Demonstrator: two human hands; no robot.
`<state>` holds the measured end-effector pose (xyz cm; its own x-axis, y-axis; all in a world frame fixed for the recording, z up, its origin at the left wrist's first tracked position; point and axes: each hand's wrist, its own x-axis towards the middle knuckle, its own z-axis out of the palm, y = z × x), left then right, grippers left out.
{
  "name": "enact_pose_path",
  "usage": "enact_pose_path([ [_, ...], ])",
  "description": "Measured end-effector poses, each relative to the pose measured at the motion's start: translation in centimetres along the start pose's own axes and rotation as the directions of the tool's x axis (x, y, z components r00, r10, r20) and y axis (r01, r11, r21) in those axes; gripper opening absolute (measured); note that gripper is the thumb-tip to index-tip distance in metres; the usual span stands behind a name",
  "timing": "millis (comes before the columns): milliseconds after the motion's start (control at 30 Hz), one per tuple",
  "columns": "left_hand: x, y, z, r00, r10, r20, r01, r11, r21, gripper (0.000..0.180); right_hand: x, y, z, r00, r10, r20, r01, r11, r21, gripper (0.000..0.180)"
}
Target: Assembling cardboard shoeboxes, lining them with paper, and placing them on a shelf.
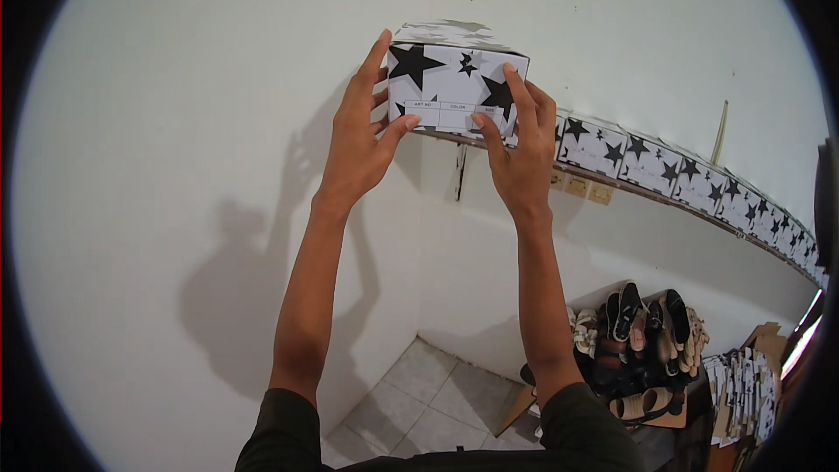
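Observation:
Both my arms reach up and forward to a white shoebox (450, 79) printed with black stars. My left hand (360, 135) grips its left side, thumb on the front face and fingers along the edge. On the right side my right hand (523, 144) holds it, thumb and fingertips against the front. The box is level with the left end of a wall shelf (673, 201); whether its underside rests there I cannot tell. Its back is hidden.
Along the shelf to the right runs a row of matching star-patterned boxes (648, 164). Below them are wall sockets (577, 185). A pile of shoes (642, 341) sits lower right, beside a stack of flattened cardboard (743, 393). Grey floor tiles (428, 385) meet the white wall.

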<state>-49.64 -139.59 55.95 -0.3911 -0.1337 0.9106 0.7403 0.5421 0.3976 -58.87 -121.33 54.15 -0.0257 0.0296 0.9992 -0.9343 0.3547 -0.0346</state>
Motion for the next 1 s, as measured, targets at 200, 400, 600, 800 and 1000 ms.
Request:
enact_pose_path([
  [200,4.3,-7.8,-0.4,0.99,0.14,0.016,-0.14,0.989,0.038,0.075,1.7,3.8,6.6,1.0,-0.018,-0.014,0.018,1.0,-0.021,0.059],
  [400,9.0,-16.6,0.9,0.987,0.155,0.034,-0.156,0.988,0.007,0.066,2.7,10.3,13.0,0.996,-0.081,-0.041,0.075,0.989,-0.126,0.058],
  [600,13.2,-24.3,2.0,0.986,0.154,0.069,-0.154,0.988,-0.012,0.059,3.5,15.0,18.2,0.999,-0.003,0.034,0.01,0.981,-0.192,0.054],
  [800,15.2,-30.7,2.8,0.99,0.117,0.084,-0.113,0.992,-0.061,0.059,3.0,18.4,22.6,0.995,0.052,0.082,-0.029,0.965,-0.259,0.052],
  [1000,17.0,-35.6,3.0,0.982,0.145,0.122,-0.131,0.984,-0.121,0.057,2.5,20.4,26.0,0.994,0.068,0.089,-0.036,0.945,-0.325,0.053],
])
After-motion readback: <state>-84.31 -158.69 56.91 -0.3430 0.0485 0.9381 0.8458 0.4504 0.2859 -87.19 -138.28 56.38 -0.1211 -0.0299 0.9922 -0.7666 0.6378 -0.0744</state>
